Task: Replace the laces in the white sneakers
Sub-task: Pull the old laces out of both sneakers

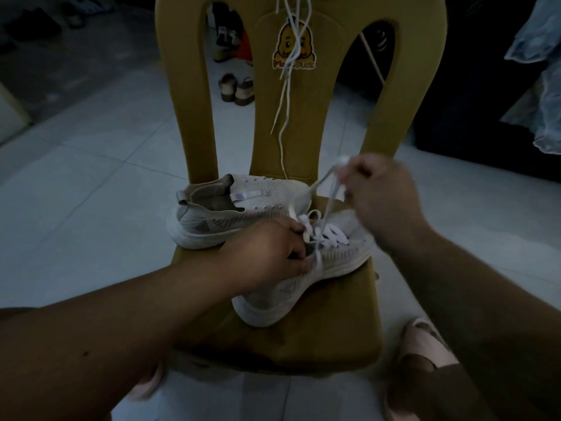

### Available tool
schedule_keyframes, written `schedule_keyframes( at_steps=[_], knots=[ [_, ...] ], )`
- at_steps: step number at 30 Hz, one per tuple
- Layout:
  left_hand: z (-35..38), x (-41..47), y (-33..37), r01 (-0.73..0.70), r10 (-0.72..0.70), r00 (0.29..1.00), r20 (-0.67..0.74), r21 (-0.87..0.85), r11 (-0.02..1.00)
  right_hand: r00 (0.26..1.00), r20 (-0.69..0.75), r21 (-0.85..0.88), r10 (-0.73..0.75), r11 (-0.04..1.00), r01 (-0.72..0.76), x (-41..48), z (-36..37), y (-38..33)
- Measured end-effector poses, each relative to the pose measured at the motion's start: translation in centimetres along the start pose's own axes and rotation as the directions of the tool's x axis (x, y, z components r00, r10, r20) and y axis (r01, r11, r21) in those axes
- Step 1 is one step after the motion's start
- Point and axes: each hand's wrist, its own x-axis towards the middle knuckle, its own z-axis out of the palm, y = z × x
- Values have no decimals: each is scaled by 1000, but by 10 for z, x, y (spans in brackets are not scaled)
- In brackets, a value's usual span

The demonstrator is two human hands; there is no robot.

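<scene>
On the left, the left forearm comes in low over the front edge of the yellow plastic chair (334,338), and the left hand (273,253) lies with its back up on the nearer sneaker (340,262). Its fingers are curled over the opening of this shoe and grip the upper just beside the top eyelets. Behind this hand, at the back left of the chair seat, stands the other sneaker (261,192). It has a white knit mesh upper, a thick pale sole and a grey heel part, its eyelets show no lace, and its heel goes over the left edge of the seat. The nearer sneaker is of the same kind; it lies across the middle of the seat, tilted, with the heel toward the front edge. A flat white lace (333,192) crosses its eyelets and rises in two strands up to the right. Above the seat, loose white laces (283,92) hang down the smooth chair back, over a duck sticker (293,45). On the right, the right hand (379,192) is raised over the back right of the seat, a little blurred, and its fingers pinch the two strands of the lace. Below the chair's right front corner, a pale pink slipper (425,338) is on the tiled floor.
</scene>
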Motion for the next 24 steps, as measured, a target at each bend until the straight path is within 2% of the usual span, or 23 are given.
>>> schedule_keyframes(
  at_steps=[1,2,4,6,7,8,10,13,15,18,20,22,24],
  knots=[
    [0,1,1,4,-4,1000,4,5,1000,997,-41,113,69,992,-64,6,-8,-4],
    [0,2,1,7,-7,1000,3,8,1000,993,5,143,121,982,-121,10,-14,-5],
    [2,2,1,7,-7,1000,-17,4,1000,946,257,17,197,978,-208,9,-18,-6],
    [2,1,1,6,-6,999,-40,-2,1000,823,509,-269,253,955,-128,4,-14,-1],
    [2,1,1,6,-6,999,-46,3,1000,768,583,-365,265,930,-43,0,-11,1],
    [3,1,0,5,-5,999,-52,9,1000,746,612,-412,261,911,19,-4,-7,4],
    [4,1,0,1,0,998,-66,13,1000,769,600,-397,218,916,50,-8,-1,10],
    [6,0,0,-13,14,996,-90,12,1000,751,644,-387,143,908,160,-11,5,12],
    [6,1,1,-17,18,996,-88,13,1000,790,602,-369,117,918,146,-13,8,15],
    [5,2,3,-7,8,998,-68,23,1000,892,434,-259,126,966,-10,-16,19,21],
    [2,1,3,-8,9,999,-46,35,999,941,279,-99,192,980,-171,-13,18,18],
    [2,1,3,-7,9,1000,-25,47,999,960,119,136,253,954,-269,-2,5,10],
    [2,1,3,7,-6,1000,-13,54,999,950,112,307,292,899,-313,9,-13,1]
  ],
)
